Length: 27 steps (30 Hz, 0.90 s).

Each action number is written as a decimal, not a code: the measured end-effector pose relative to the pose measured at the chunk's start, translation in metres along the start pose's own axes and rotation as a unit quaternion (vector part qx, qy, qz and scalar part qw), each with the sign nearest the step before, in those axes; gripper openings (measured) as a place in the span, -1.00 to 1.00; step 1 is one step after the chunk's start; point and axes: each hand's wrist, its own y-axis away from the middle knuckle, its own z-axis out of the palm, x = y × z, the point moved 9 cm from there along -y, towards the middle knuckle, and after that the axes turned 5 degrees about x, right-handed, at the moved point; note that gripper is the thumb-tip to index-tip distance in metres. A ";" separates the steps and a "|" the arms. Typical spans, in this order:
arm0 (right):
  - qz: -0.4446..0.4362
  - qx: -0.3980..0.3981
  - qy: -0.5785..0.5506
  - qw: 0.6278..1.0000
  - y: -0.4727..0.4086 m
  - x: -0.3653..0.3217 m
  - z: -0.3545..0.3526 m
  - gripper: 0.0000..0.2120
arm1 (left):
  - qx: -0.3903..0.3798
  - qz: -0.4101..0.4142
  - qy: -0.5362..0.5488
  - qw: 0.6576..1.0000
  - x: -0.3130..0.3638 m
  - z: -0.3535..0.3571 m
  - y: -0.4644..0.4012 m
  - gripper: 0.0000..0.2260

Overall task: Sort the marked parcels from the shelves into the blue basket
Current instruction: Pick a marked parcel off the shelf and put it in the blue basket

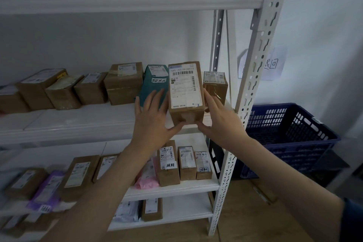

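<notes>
A brown cardboard parcel [185, 92] with a white shipping label is tilted up at the right end of the middle shelf [78, 122]. My left hand [155, 116] holds its left side, thumb under the front edge. My right hand [220, 118] holds its right side, thumb also underneath. Behind my left hand leans a teal parcel [153, 84] with a handwritten white tag. Two brown boxes with handwritten tags [169, 165] [203, 166] stand on the shelf below. The blue basket [290, 137] sits on the floor right of the rack.
A small taped box [215, 84] stands just right of the held parcel. Several plain brown boxes [123, 82] line the middle shelf to the left. The white slotted upright [253, 76] stands between the shelf and the basket. Purple and pink bags lie on other shelves.
</notes>
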 end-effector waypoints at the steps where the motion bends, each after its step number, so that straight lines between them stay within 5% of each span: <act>1: -0.008 0.008 0.002 1.000 0.007 -0.004 -0.002 -0.09 | 0.017 0.001 0.001 1.000 0.000 -0.006 0.006 -0.16; 13: -0.055 0.034 0.008 0.998 0.026 -0.019 -0.008 -0.13 | 0.029 -0.005 -0.019 0.999 0.000 -0.020 0.031 -0.20; 27: 0.066 -0.056 -0.140 0.986 -0.027 0.021 0.022 -0.19 | -0.084 -0.003 0.019 0.996 -0.006 0.038 -0.007 -0.13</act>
